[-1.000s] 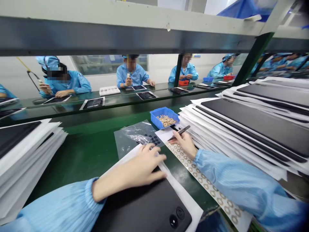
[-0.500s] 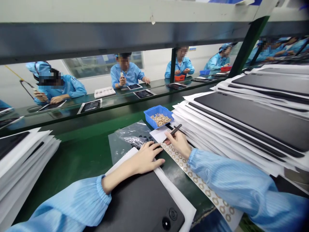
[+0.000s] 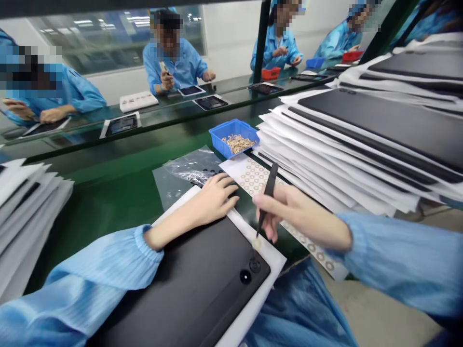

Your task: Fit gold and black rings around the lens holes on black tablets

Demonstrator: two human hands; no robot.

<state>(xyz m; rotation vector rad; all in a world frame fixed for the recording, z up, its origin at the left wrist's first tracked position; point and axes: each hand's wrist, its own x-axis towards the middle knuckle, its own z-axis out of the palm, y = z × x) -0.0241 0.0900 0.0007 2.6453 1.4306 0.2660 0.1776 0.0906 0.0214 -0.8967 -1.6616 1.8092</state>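
- Left hand [image 3: 213, 197]: open, fingers spread, resting on the white paper [image 3: 173, 212] at the upper edge of the black tablet panel [image 3: 181, 284].
- Right hand [image 3: 289, 209]: closed on black tweezers [image 3: 268, 197], tips down at the panel's corner, just beside its two round holes [image 3: 250, 271].
- Pale ring [image 3: 256, 244]: at the tweezer tips, over the panel's corner; too small to tell if it is gripped or already lying there.
- Ring sheet [image 3: 256, 176]: many rings still on it, running from under my right hand and over the counter's near edge.
- Blue tray [image 3: 233, 137]: a loose heap of rings [image 3: 238, 143], just past the ring sheet.
- Plastic bag [image 3: 191, 166]: crumpled on a grey film [image 3: 162, 188], just above my left hand.
- Right stack [image 3: 361, 144]: tall pile of panels in white paper, close against my right forearm.
- Left stack [image 3: 29, 212]: shorter pile at the counter's [image 3: 108, 202] left; which panels are finished, I cannot tell.
- Room: green counter shows between left stack and left forearm; little shows on my right.
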